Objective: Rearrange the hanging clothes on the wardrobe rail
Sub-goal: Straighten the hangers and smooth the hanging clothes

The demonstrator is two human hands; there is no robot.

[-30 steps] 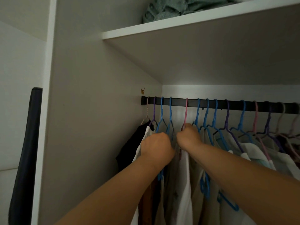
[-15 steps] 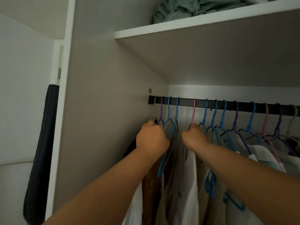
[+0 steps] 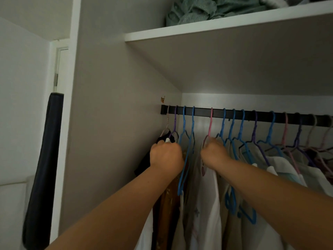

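The clothes [image 3: 201, 204] are hanging packed together along the black rail [image 3: 261, 116] under the shelf [image 3: 207, 27], crowding toward the wardrobe's left wall, so the likeliest trouble is a tangle: neighbouring hangers are sitting close enough that sliding one could be dragging the next along, or tipping a hook off the rail and dropping a garment. Both arms are reaching up and forward. The left hand [image 3: 166, 156] is curling its grip around the neck of the purple hanger [image 3: 174, 123] by the wall, while the right hand [image 3: 213, 153] is clamping its fingers on the pink hanger [image 3: 210, 123].
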